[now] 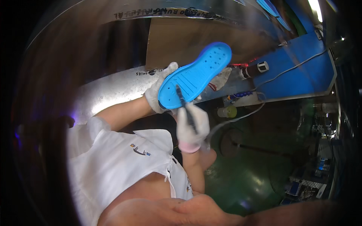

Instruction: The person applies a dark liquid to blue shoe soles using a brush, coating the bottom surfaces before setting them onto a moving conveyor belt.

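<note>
Sole, bright blue, moulded and perforated, lies tilted in the white-gloved left hand, whose fingers curl mostly hidden beneath, seemingly steadying its face while the white-gloved right hand pinches a slim black pen-like tool over it.

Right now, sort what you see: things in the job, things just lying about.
In the job:
blue shoe sole, in the left hand
dark pen-like tool, in the right hand

Apparently just lying about:
brown cardboard
whitish glove-like cloth
dark cylinder
grey cable
</note>
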The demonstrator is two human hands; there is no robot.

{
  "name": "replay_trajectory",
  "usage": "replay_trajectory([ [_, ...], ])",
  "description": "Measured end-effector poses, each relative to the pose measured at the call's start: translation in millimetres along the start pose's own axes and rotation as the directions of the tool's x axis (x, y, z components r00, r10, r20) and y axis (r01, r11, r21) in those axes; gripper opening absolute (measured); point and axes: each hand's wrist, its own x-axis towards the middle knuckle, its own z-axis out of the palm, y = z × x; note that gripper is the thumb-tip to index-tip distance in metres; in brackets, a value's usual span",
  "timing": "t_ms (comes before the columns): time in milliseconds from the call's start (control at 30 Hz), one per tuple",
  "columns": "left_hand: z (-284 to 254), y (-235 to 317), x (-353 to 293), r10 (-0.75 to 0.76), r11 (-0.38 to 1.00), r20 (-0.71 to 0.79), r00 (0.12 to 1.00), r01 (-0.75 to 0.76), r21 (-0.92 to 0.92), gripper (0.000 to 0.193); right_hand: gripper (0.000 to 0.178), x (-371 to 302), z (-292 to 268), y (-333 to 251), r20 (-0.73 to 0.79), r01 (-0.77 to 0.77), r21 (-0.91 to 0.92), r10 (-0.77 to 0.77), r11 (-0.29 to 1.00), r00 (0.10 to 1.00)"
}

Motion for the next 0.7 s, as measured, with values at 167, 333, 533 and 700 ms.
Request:
replay_trajectory([
  [167, -71.1, 49.7, 19.3, -0.043, 0.623, 0.53, 0.847, -0.392, 0.677, 0.097, 0.017, 7.5, -13.6, -6.0, 0.311, -0.53, 0.419, 0.432, 0.737, 0.846],
  [333, -60.9, 45.7, 44.3, -0.153, 0.756, 0.146, 0.977, 0.021, 0.654, 0.064, 0.022, 14.5, -25.3, -26.1, 0.588, 0.191, -0.109, -0.091, 0.976, 0.803],
  [533, -26.9, 69.1, 36.2, -0.274, 0.529, 0.572, 0.773, -0.376, 0.761, 0.05, 0.022, 13.5, -14.8, 2.5, 0.446, 0.053, 0.177, -0.128, 0.983, 0.886],
  [700, 41.9, 88.2, 28.0, -0.551, 0.547, 0.016, 0.835, 0.346, 0.762, 0.05, 0.025, 27.2, -27.2, -3.9, 0.359, -0.172, 0.194, 0.093, 0.966, 0.929],
])
